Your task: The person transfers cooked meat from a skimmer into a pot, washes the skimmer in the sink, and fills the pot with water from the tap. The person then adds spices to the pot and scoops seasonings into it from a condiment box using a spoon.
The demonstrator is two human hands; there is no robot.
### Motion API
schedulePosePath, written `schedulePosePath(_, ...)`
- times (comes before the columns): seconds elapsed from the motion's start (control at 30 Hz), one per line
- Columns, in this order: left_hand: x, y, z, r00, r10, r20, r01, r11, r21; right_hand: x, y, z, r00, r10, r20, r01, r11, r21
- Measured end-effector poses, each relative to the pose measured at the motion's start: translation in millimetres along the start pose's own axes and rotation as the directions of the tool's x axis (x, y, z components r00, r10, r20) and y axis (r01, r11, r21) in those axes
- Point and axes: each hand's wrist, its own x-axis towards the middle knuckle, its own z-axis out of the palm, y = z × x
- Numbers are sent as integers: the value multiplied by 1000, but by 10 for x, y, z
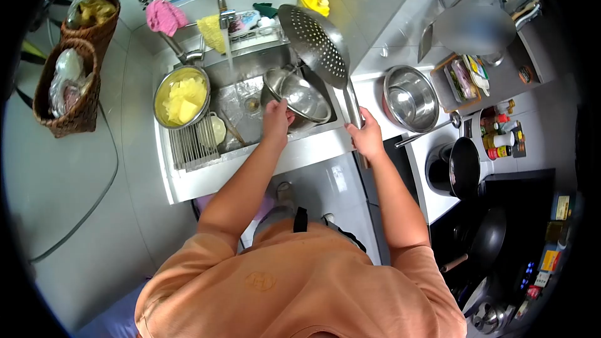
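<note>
Pale tiles surround this kitchen corner, where a rectangular stainless-steel sink is set into a white counter. From where I stand, I see a person in a peach-orange short-sleeved shirt leaning at the sink's near edge, both arms stretched toward it. The right hand, just beyond the sink's right end, is closed around the handle of a large silver metal skimmer with a round, perforated head. That head rises ahead of the fist, over the sink's far right corner. The left hand is above the sink's near side, fingers curled at the rim of a round, shiny steel bowl; I can't tell whether they grip it. The bowl sits tilted in the right half of the sink, between the hands and below the skimmer's head. Water falls into the sink from a silver metal faucet at its back. Over the sink's left end sits a round metal vessel of pale yellow pieces, well apart from both hands. On the counter right of the sink stands a deep, round steel pot.
</note>
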Motion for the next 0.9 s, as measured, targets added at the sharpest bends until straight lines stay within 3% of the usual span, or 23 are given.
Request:
schedulePosePath(0.03,-19,11,7,996,74,46,-78,993,90,-39,7,-17,993,-71,-93,61,993,-103)
schedulePosePath(0.07,-6,49,-1,984,144,105,-163,966,202,-86,7,-73,994,-53,-98,44,995,-84)
schedulePosePath(0.1,10,123,-3,963,227,146,-269,862,431,-113,60,-89,994,-57,-96,50,997,-66)
schedulePosePath(0.17,38,265,22,890,356,286,-434,471,768,-147,151,-114,993,-77,-90,74,997,-30)
schedulePosePath(0.2,-27,324,92,901,331,280,-409,433,803,-218,117,-117,991,-80,-103,74,995,-64)
schedulePosePath(0.33,40,199,-28,646,523,556,-628,-49,776,-420,181,-90,990,-36,-138,37,999,2)
schedulePosePath(0.43,58,237,-153,643,441,626,-579,-255,774,-503,209,-146,987,-48,-154,56,997,45)
schedulePosePath(0.57,-109,294,-217,611,427,667,-597,-304,742,-620,221,-240,990,-54,-132,65,995,80)
schedulePosePath(0.67,-254,214,-226,565,566,600,-584,-238,776,-639,345,-216,986,-91,-137,101,992,69)
schedulePosePath(0.73,-181,59,-289,701,627,340,-482,65,874,-590,525,-110,968,-201,-153,204,979,8)
schedulePosePath(0.77,-106,-13,-322,755,625,202,-418,220,882,-549,565,-112,994,-88,-72,93,994,62)
schedulePosePath(0.8,-39,-38,-323,829,558,-32,-344,555,757,-527,474,-138,1000,18,17,-19,994,107)
schedulePosePath(0.83,-23,-107,-386,871,474,-130,-323,752,574,-551,423,-142,986,124,113,-140,980,144)
schedulePosePath(0.9,0,-172,-417,941,252,-227,-237,967,91,-627,334,-207,971,30,239,-118,924,364)
